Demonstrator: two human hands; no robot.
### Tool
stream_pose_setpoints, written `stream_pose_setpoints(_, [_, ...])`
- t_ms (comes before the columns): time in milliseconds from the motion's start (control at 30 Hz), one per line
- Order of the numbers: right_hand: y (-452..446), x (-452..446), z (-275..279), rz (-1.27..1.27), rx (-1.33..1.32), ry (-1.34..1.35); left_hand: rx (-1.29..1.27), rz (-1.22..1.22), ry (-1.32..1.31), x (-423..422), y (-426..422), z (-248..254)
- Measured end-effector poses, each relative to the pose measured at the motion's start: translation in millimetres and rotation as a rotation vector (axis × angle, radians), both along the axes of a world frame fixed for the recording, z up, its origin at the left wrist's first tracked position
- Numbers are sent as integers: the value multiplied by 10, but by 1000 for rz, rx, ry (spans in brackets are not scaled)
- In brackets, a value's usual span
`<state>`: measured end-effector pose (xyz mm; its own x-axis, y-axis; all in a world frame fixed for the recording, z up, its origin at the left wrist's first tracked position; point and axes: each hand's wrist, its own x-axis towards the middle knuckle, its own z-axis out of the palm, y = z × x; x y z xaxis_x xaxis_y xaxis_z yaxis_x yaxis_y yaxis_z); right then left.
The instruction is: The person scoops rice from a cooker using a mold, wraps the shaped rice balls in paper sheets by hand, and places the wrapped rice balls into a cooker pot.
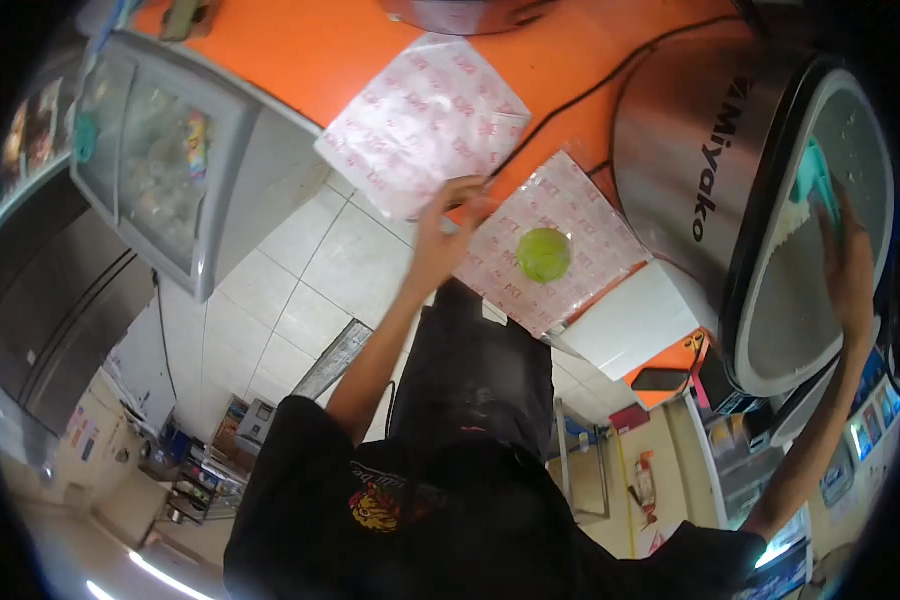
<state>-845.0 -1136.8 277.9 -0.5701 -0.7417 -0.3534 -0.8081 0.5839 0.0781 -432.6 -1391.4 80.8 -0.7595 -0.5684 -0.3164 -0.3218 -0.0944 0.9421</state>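
Observation:
My right hand (846, 275) is inside the open mouth of a large Miyako rice cooker (680, 150), closed on a teal rice scoop (815, 180). White rice (792, 222) shows beside the scoop against the inner wall. At the counter's front edge, my left hand (448, 230) hovers between two wrapping-paper sheets, its thumb and fingers apart with nothing visible in them. On the nearer printed sheet (595, 220) lies a round, shiny green piece (543, 255) whose kind I cannot tell. The other pink-printed paper (425, 120) lies to the left.
A black cable (570, 100) crosses the orange counter (290, 60). A white sheet (630, 320), a phone (660, 379) and yellow-handled scissors (694, 341) sit near the cooker. A glass-topped chest freezer (160, 150) stands to the left over a tiled floor (310, 240).

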Motion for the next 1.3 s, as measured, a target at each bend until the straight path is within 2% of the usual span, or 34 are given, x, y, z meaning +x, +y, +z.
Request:
stream_pose_setpoints(67, [210, -111, 65, 3, -170, 67, -295, 24, -60, 270, -206, -284])
stream_pose_setpoints(100, [395, -269, -5, 66, -116, 197, -393, 51, -47, 299, -383, -327])
stream_pose_setpoints(200, [600, -620, -316, -149, -100, 120, -675, 221, -66, 190, -983, -426])
stream_pose_setpoints(233, [346, -557, -397, -317, -10, 92, -813, 234, -101, 191, -1252, -519])
stream_pose_setpoints(267, [335, -611, -656, -179, 26, 164, -945, 248, -109, 90, -1629, -630])
stream_pose_setpoints(300, [323, -667, -923, -42, 56, 249, -944, 245, -93, -26, -2012, -665])
stream_pose_setpoints(333, [17, -512, -819, -43, 153, 235, -971, 283, -144, -138, -2373, -821])
stream_pose_setpoints(367, [-287, -354, -714, -41, 250, 219, -1006, 291, -68, -200, -2800, -1121])
stream_pose_setpoints(433, [-393, -105, -381, -42, 119, 134, -1102, 309, -259, -412, -2817, -1384])
stream_pose_setpoints(500, [-140, 68, -244, 8, 143, 45, -1221, 332, -761, -718, -2625, -1194])
stream_pose_setpoints(567, [50, 168, -140, 21, 159, 7, -1176, 333, -716, -696, -2630, -1193])
stream_pose_setpoints(667, [213, -114, -149, -206, 207, 236, -1121, 357, -702, -733, -2553, -1060])
stream_pose_setpoints(733, [158, -330, -479, -203, 85, 205, -1113, 354, -714, -770, -2503, -1004])
stream_pose_setpoints(767, [-39, -254, -696, -144, 117, 161, -1124, 340, -726, -748, -2518, -1024])
stream_pose_setpoints(833, [-378, -61, -740, -38, 91, 182, -1132, 349, -755, -740, -2582, -1136])
stream_pose_setpoints(867, [-387, 196, -619, 13, 38, 220, -1130, 338, -743, -731, -2581, -1151])
stream_pose_setpoints(967, [-133, 454, -174, 104, 82, 36, -1148, 341, -723, -671, -2655, -1235])
stream_pose_setpoints(1067, [71, 640, 283, 128, 180, 45, -1171, 340, -752, -697, -2635, -1198])
stream_pose_setpoints(1167, [312, 339, 357, -97, 288, 322, -1182, 343, -712, -659, -2692, -1268])
stream_pose_setpoints(1233, [441, -54, -62, -200, 263, 346, -1163, 341, -710, -684, -2640, -1225])
stream_pose_setpoints(1300, [336, -23, -375, -262, 235, 356, -1168, 340, -709, -672, -2667, -1233])
